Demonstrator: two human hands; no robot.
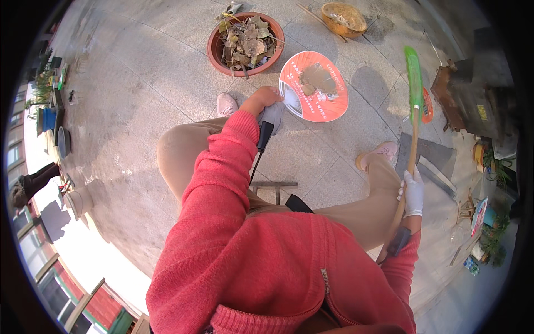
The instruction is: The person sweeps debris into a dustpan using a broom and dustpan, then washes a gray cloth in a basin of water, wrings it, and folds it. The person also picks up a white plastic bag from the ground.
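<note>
My left hand [266, 98], bare, grips the narrow end of an orange-red plastic hand fan [337, 109] bearing writing. A small heap of grey-brown dirt [319, 79] lies on the fan, which is beside a terracotta-coloured plastic basin [213, 54] full of dry leaves [250, 44]. Just below this hand is a grey piece of fabric [273, 118]; whether I hold it cannot be told. My right hand [413, 193], in a white glove, is shut around the wooden handle [414, 144] of a broom with green bristles [413, 77]. The broom points away from me at the right.
A yellowish bowl [344, 21] with pale bits inside stands on the stone paving beyond the fan. Dark, rusty furniture [463, 94] is at the right, with another orange fan [427, 106] near the broom. Flat grey boards [434, 160] lie beyond my right foot. A bucket [78, 203] stands far left.
</note>
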